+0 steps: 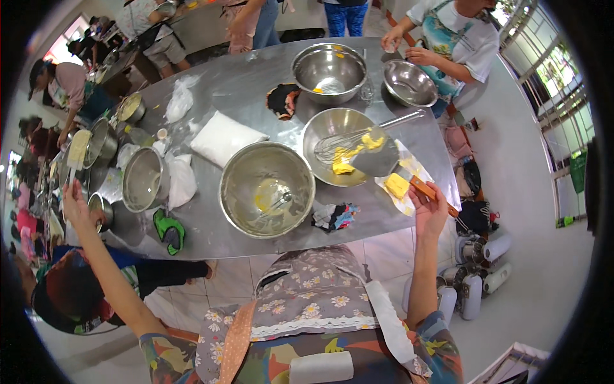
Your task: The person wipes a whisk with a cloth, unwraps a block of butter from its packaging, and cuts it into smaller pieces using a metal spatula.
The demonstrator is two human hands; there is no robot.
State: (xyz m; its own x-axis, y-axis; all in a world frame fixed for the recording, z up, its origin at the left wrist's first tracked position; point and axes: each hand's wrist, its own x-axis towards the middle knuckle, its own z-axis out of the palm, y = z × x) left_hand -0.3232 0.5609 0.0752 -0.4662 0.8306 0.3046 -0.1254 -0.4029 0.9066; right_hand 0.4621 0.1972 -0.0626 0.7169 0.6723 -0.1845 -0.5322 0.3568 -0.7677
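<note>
My left hand is raised at the far left, closed round the thin handle of a spatula with a pale yellow head. In my right hand is the wooden handle of a broad, grey-bladed turner. Its blade is over the right part of a steel bowl, with yellow butter at its far edge. Inside that bowl lie more butter and a wire whisk. Beside my right hand, a butter block rests on an opened wrapper.
A large steel bowl with batter residue stands in front of me. Another bowl and a white bag are farther back. Cloths lie along the near edge. A person handles something over a bowl at far right.
</note>
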